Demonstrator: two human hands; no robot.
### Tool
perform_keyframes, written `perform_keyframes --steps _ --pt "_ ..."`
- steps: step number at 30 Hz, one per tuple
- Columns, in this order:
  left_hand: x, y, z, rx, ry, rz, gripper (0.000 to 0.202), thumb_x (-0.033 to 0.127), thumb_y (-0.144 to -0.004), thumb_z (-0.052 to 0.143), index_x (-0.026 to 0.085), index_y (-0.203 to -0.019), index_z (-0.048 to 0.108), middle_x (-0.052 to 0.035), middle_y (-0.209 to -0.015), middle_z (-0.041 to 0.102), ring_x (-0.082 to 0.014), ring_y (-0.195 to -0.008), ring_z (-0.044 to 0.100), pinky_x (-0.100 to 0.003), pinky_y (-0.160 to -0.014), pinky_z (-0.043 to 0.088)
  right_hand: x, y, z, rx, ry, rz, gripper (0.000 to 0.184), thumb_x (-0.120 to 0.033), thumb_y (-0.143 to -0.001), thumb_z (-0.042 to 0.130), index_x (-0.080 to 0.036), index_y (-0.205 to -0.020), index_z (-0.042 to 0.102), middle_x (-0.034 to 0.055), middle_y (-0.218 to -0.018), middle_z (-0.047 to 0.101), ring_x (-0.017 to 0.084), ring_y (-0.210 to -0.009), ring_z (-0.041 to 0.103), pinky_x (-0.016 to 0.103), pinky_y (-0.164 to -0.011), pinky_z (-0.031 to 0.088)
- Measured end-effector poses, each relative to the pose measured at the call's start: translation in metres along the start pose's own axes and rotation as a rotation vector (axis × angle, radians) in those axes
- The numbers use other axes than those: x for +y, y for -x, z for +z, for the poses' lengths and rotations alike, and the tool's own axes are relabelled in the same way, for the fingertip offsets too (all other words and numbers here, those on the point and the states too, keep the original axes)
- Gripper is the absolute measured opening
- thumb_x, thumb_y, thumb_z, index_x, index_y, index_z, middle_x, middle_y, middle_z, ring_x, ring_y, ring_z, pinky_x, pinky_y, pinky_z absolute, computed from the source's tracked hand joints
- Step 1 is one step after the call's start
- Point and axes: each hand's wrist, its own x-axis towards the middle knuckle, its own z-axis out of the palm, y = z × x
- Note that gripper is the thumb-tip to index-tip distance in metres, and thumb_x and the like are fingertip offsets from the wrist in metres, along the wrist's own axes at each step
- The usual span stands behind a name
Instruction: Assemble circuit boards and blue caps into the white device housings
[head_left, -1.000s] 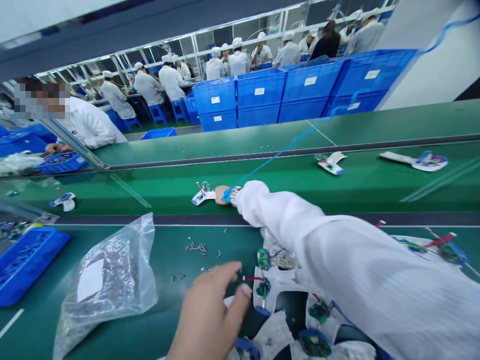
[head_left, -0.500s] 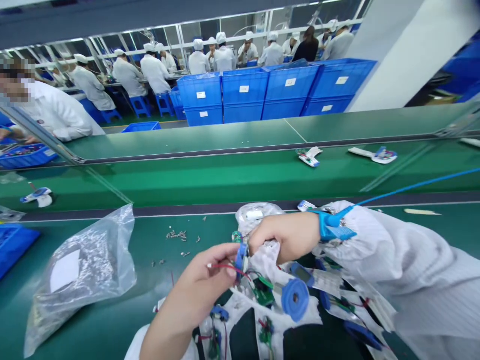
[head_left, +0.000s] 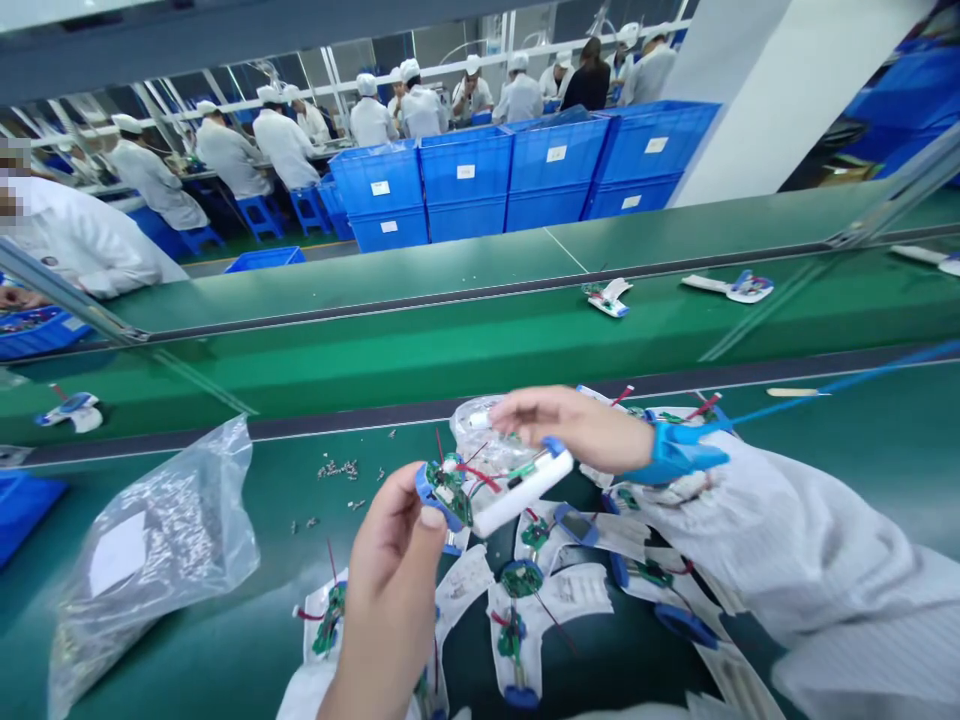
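My left hand grips the blue end of an opened handheld device, possibly an infrared thermometer. It has a white shell, a green circuit board and red wires, and is raised above the bench. Just behind its far end is my right hand, fingers stretched out and apart, wearing a blue wrist strap. That hand's fingertips are over a small clear plastic bag; whether they touch the bag or device I cannot tell. Below lie several similar white shells with boards and wires.
A large clear bag of screws lies left, and loose screws are scattered near it. More devices rest on the green strip beyond the bench. Blue crates and people in white coats are farther back.
The device has come up into clear view, held by its blue end in my left hand. My right hand has let go of a white piece and opened its fingers.
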Motion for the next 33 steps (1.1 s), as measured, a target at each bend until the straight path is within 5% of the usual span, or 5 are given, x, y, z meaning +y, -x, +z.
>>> perform_keyframes --steps 3,6,14,22,33 --pt "0.001 0.007 0.013 0.115 -0.107 0.034 0.023 0.035 -0.075 0.066 0.023 -0.094 0.065 0.0007 -0.077 0.063 -0.0092 -0.066 0.053 -0.017 -0.061 0.043 -0.022 0.010 0.016 0.358 0.137 -0.150 0.015 -0.024 -0.077 0.055 -0.014 -0.083 0.065 0.0060 -0.084 0.065 0.015 -0.079 0.059 0.028 -0.074 0.045" --pt "0.002 0.012 0.020 0.149 -0.252 0.109 0.022 0.037 -0.076 0.064 0.024 -0.094 0.063 0.0011 -0.080 0.063 -0.0113 -0.070 0.055 -0.019 -0.064 0.043 -0.041 0.016 0.042 0.335 0.285 -0.344 0.007 -0.020 -0.074 0.060 -0.015 -0.073 0.064 0.0041 -0.076 0.065 0.014 -0.075 0.058 0.027 -0.073 0.045" --pt "-0.002 0.016 0.014 0.213 -0.564 0.242 0.023 0.040 -0.077 0.060 0.025 -0.093 0.062 -0.0029 -0.087 0.061 -0.0178 -0.076 0.055 -0.028 -0.068 0.043 -0.034 0.011 0.059 0.253 0.136 -0.276 0.019 -0.019 -0.075 0.062 -0.015 -0.056 0.058 -0.0010 -0.058 0.058 0.010 -0.060 0.054 0.021 -0.058 0.042" --pt "-0.004 0.008 0.011 0.215 -0.183 0.042 0.026 0.040 -0.074 0.066 0.026 -0.097 0.064 0.0015 -0.080 0.065 -0.0123 -0.074 0.058 -0.019 -0.065 0.046 -0.026 0.021 0.036 0.451 0.323 -0.224 0.030 -0.015 -0.078 0.055 -0.017 -0.107 0.062 0.0086 -0.113 0.064 0.018 -0.106 0.058 0.032 -0.086 0.047" --pt "-0.006 -0.001 0.019 0.172 0.124 -0.039 0.019 0.033 -0.070 0.073 0.024 -0.086 0.068 0.0033 -0.076 0.066 -0.0055 -0.065 0.056 -0.011 -0.060 0.044 -0.018 0.019 0.071 0.405 0.270 -0.404 0.012 -0.009 -0.076 0.055 -0.019 -0.069 0.056 0.0003 -0.076 0.065 0.015 -0.081 0.058 0.039 -0.097 0.038"
